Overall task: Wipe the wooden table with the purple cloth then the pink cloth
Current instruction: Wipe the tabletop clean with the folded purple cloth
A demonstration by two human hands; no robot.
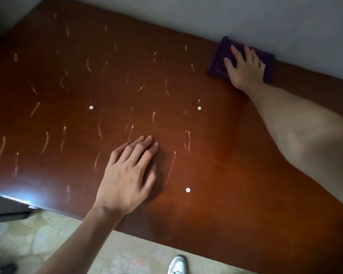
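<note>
The purple cloth (pixel 220 62) lies flat on the table (pixel 216 194) at its far edge against the wall (pixel 246 16), under the right hand (pixel 245 69) and well apart from the left hand (pixel 127 177). It is a folded rectangle, its long side running along the wall edge. The right hand presses on it palm down with fingers spread, gripping nothing, while the left hand rests flat and open on bare wood near the front edge, among pale streaks (pixel 166 87).
</note>
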